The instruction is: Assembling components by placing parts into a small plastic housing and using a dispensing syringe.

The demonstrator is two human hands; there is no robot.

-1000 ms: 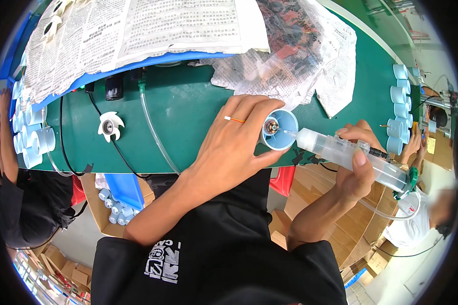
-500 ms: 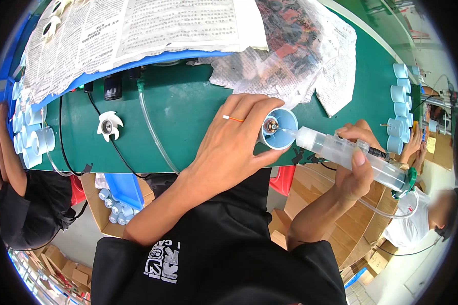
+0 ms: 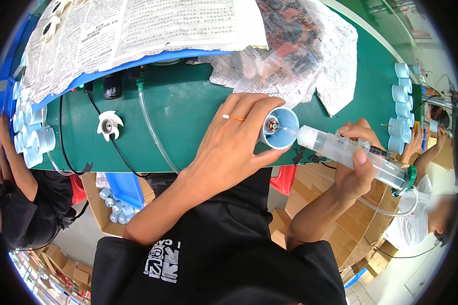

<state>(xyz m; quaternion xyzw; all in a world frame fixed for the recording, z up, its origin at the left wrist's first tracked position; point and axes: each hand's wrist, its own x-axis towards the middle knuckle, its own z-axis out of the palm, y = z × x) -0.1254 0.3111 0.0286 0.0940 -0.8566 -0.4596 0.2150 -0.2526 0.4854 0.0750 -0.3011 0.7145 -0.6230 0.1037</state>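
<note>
My left hand (image 3: 234, 134) is wrapped round a light blue plastic cup-shaped housing (image 3: 288, 122) near the table's front edge. Its open mouth faces right, and a small round metal motor part (image 3: 272, 125) shows inside. A thin wire with a white plug (image 3: 226, 116) lies across the fingers. In my right hand (image 3: 360, 162) is a clear dispensing syringe (image 3: 336, 147), with a green cap and a clear hose at its rear end. The syringe's fine needle tip points into the housing's mouth. Whether the needle touches the motor part I cannot tell.
A white fan impeller (image 3: 109, 125) lies on the green table (image 3: 183, 96), beside a clear hose (image 3: 152, 127) and black cables. Newspaper (image 3: 178, 25) covers a blue tray behind. More light blue housings (image 3: 35, 137) stand at both table ends. Co-workers' arms (image 3: 15, 157) show at either side.
The syringe has shifted very slightly to the right, away from the housing. My left hand and the housing stay put. Co-workers at both sides have moved their arms.
</note>
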